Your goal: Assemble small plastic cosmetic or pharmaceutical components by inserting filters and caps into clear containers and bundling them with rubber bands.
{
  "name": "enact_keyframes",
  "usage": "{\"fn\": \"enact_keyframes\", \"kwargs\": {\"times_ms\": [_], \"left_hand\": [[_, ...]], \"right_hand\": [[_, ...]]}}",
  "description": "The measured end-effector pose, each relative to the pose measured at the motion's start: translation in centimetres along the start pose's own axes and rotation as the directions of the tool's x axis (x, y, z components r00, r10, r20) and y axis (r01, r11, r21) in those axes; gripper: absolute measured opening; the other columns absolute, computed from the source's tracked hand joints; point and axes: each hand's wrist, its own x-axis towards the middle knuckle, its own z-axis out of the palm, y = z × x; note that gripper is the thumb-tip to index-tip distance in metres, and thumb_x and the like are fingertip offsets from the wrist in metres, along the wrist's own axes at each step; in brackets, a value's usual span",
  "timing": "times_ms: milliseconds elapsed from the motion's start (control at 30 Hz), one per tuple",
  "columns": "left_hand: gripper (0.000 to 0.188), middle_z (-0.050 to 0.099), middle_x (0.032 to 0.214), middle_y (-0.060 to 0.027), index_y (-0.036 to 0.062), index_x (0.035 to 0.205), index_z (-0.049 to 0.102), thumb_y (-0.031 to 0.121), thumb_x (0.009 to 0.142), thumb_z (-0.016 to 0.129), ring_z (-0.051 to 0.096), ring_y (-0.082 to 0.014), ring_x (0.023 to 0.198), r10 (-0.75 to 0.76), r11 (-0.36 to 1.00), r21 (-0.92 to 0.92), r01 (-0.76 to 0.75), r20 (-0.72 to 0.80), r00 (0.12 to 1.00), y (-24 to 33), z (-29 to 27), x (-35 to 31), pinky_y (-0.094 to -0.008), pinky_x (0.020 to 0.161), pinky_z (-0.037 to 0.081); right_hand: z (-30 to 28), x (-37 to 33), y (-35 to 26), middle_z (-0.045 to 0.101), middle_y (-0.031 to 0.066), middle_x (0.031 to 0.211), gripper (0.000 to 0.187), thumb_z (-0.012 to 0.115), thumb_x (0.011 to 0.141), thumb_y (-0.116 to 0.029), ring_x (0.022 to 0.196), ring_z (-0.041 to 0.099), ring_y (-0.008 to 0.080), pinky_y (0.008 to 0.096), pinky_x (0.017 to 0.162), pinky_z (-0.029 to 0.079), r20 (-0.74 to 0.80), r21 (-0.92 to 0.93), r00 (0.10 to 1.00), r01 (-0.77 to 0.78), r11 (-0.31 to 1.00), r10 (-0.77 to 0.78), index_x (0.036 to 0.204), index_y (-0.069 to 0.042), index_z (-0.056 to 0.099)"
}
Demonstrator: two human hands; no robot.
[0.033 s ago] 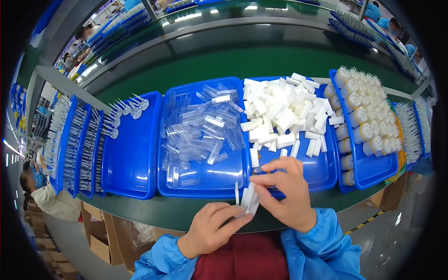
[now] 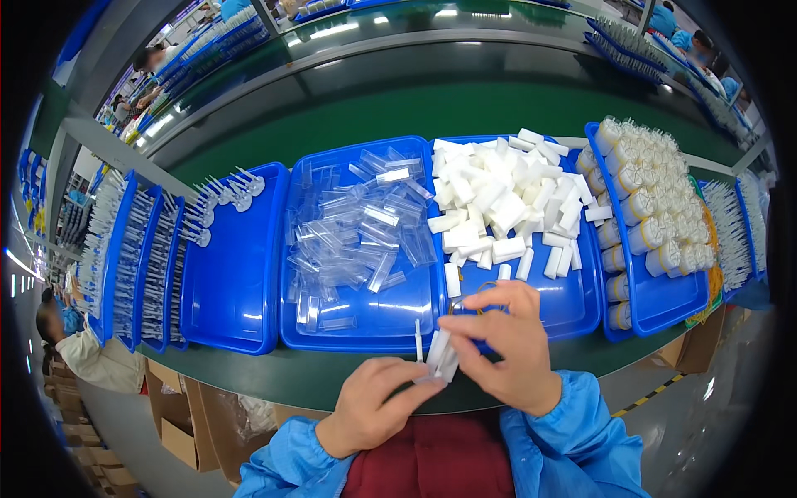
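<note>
In front of my body my left hand (image 2: 374, 400) is closed, thumb and fingers pinching the lower end of a white block-like piece (image 2: 442, 355). A thin white stem (image 2: 419, 339) stands up beside it, at my left fingertips. From the right, my right hand (image 2: 516, 349) is closed too, its thumb and fingers gripping the upper end of the same white piece. A thin yellowish wire (image 2: 490, 285) loops behind my right fingers. What joins the stem and the piece is hidden by my fingers.
Beyond my hands stand a blue tray (image 2: 407, 319) of clear plastic sleeves and a blue tray (image 2: 581, 303) piled with white foam blocks (image 2: 506, 199). Left is a blue tray (image 2: 228, 290) with several white stemmed parts (image 2: 237, 195). Right, a tilted tray holds white wire coils (image 2: 656, 207).
The white piece and my right fingertips have shifted slightly left and down. The yellowish wire now shows more clearly above my right hand. My left hand has barely moved.
</note>
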Motion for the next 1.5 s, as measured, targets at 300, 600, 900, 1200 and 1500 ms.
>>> {"fn": "enact_keyframes", "kwargs": {"times_ms": [300,600,900,1200,1500], "left_hand": [[0.037,0.068,0.102,-0.0121,0.0052,0.102,0.067,-0.001,0.07,0.085,0.068,-0.0286,0.086,-0.188,0.976,-0.139,0.166,-0.163,0.969,-0.1,1.2,-0.8,-0.0355,0.073,0.055],[0.038,0.066,0.094,-0.0071,0.007,0.104,0.07,-0.004,0.07,0.082,0.064,-0.0249,0.081,-0.108,0.993,0.054,0.107,0.007,0.994,-1.0,1.4,0.8,-0.0356,0.068,0.049],[0.036,0.065,0.101,-0.0053,0.0076,0.109,0.072,-0.001,0.074,0.074,0.062,-0.0236,0.088,-0.094,0.993,0.077,0.089,0.062,0.994,-1.4,2.1,0.1,-0.0355,0.073,0.048],[0.038,0.065,0.108,-0.0032,0.0066,0.115,0.071,0.008,0.078,0.066,0.061,-0.0204,0.094,0.019,0.997,0.066,-0.029,0.138,0.99,0.4,0.4,0.4,-0.0326,0.075,0.047],[0.038,0.066,0.109,-0.0047,0.0076,0.112,0.071,0.004,0.074,0.072,0.062,-0.0232,0.094,-0.017,0.998,0.068,0.012,0.07,0.997,-0.5,0.2,-0.1,-0.0341,0.075,0.049]], "right_hand": [[1.7,-2.1,0.0,0.068,0.0071,0.1,0.022,0.073,0.085,-0.005,0.095,0.061,0.0257,0.037,0.09,0.044,0.005,0.403,0.977,-0.198,0.893,0.215,0.107,-0.008,0.075],[-4.0,-0.9,8.5,0.065,0.0037,0.096,0.018,0.062,0.08,-0.008,0.092,0.059,0.0231,0.0363,0.08,0.045,0.115,-0.639,0.993,0.075,0.766,-0.002,0.096,-0.007,0.07],[-4.1,-1.1,6.6,0.064,0.0079,0.092,0.026,0.071,0.081,0.003,0.085,0.066,0.0203,0.0325,0.075,0.051,0.075,-0.16,0.931,-0.343,0.925,0.358,0.105,-0.005,0.065],[1.2,-0.5,1.9,0.069,0.0033,0.091,0.021,0.066,0.094,-0.002,0.079,0.065,0.0068,0.0221,0.07,0.052,0.119,0.545,0.793,-0.555,0.628,0.598,0.115,0.001,0.067],[0.9,-0.7,1.0,0.07,0.0064,0.099,0.019,0.07,0.088,-0.004,0.093,0.061,0.0213,0.0344,0.086,0.044,0.126,0.283,0.963,-0.266,0.922,0.239,0.106,-0.007,0.074]]}}
